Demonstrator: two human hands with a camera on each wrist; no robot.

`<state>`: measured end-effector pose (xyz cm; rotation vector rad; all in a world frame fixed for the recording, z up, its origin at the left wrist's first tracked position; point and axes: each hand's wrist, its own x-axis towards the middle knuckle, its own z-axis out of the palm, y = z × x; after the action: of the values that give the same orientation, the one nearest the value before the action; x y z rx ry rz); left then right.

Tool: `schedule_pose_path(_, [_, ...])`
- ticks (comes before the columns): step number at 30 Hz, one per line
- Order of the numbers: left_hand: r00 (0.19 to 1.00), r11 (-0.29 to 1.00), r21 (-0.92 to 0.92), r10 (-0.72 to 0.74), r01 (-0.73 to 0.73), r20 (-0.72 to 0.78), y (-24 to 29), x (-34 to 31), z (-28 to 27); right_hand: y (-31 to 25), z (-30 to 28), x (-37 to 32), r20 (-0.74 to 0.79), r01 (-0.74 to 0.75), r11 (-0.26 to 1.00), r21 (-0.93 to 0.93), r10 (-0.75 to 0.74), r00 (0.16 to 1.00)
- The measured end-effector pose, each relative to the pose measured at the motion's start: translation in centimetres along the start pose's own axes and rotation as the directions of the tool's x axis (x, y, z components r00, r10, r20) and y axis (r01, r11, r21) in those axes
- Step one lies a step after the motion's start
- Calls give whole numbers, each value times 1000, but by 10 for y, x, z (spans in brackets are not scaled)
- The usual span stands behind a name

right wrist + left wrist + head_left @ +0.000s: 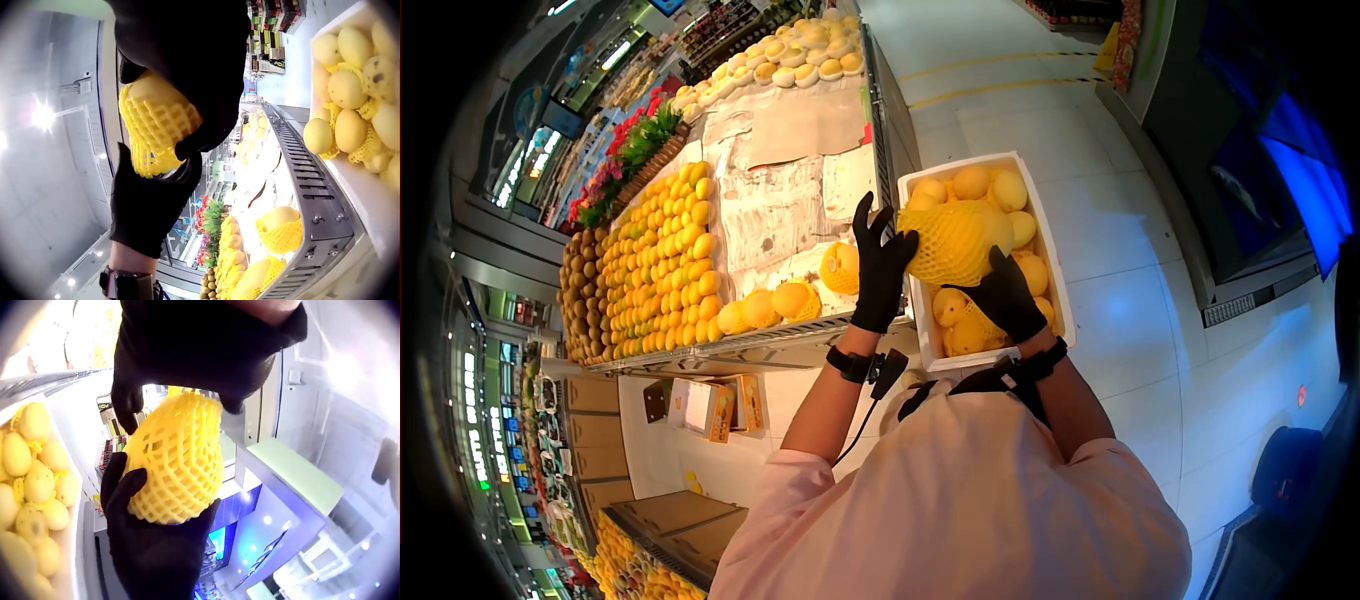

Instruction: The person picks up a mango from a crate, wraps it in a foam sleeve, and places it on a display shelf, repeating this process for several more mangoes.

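Both hands wear black gloves. Over the white foam crate [1048, 245], my right hand [1008, 300] grips a yellow melon [153, 87] wrapped in a yellow foam net [950, 245]. My left hand [883, 265] has its fingers spread at the net's other end, the thumb right at the mesh. In the left wrist view, the net [175, 456] bulges between the right hand [156, 550] below and the left hand's fingertips above. Smooth yellow melons [970, 182] fill the crate, some with netting among them.
Left of the crate is a display stand with a metal edge [312, 181]. Several netted melons [795, 300] sit at its near corner, rows of yellow fruit [660, 260] beyond. Boxes [705, 408] stand on the floor below. White floor tiles [1120, 330] lie to the right.
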<state>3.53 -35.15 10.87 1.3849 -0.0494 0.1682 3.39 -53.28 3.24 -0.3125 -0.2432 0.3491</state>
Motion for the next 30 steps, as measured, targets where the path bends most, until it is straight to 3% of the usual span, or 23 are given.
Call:
schedule_pose_path(2, [984,995,5,-95,96,148,0,13,-16,-1,-1,-3,-36,-47,998,37,48,998])
schedule_pose_path(3, [962,996,45,-80,71,263,3,14,-21,-1,-1,-4,-52,-70,996,56,73,996])
schedule_pose_path(6, [929,988,110,-138,106,343,10,10,-9,-1,-2,1,-70,59,928,-367,-91,993])
schedule_pose_path(9, [932,983,133,-161,124,324,16,3,-2,-16,0,-2,-221,-119,783,-611,-24,975])
schedule_pose_path(11, [934,985,155,-121,72,335,11,5,-2,-22,13,-1,-171,-67,637,-768,-103,980])
schedule_pose_path(12, [929,990,48,-141,133,343,6,5,-3,-25,19,0,-140,-42,552,-833,-136,981])
schedule_pose_path(15, [908,899,-297,-206,323,364,-9,4,-9,-33,28,4,-50,21,502,-865,-128,991])
schedule_pose_path(17, [890,717,-542,-261,437,373,-16,0,-14,-48,38,2,-114,-57,651,-757,-45,992])
schedule_pose_path(19, [902,802,-488,-140,345,408,-21,-3,-15,-56,36,0,-141,-105,738,-666,14,990])
schedule_pose_path(21, [880,579,-677,-174,455,442,-17,-6,-11,-50,31,2,-70,-35,601,-798,-35,997])
schedule_pose_path(22, [890,692,-604,-128,396,437,-20,-6,-13,-48,30,1,-31,2,523,-852,-55,998])
schedule_pose_path(23, [896,789,-521,-83,326,435,-27,-6,-18,-47,40,-3,-60,-43,568,-822,-12,998])
schedule_pose_path(25, [909,828,-467,-113,310,402,-35,-7,-21,-42,70,-7,-114,-138,646,-751,79,990])
schedule_pose_path(27, [904,724,-549,-269,418,333,-36,-10,-20,-25,69,-2,60,90,366,-926,-94,994])
schedule_pose_path(28, [934,832,-459,-180,312,308,-36,-11,-21,-19,69,0,168,197,197,-960,-157,973])
schedule_pose_path(29, [952,913,-358,-85,192,295,-31,-12,-18,-17,70,2,72,108,270,-957,-141,987])
schedule_pose_path(30, [957,966,-252,14,62,290,-28,-12,-17,-16,66,4,112,145,236,-961,-148,983])
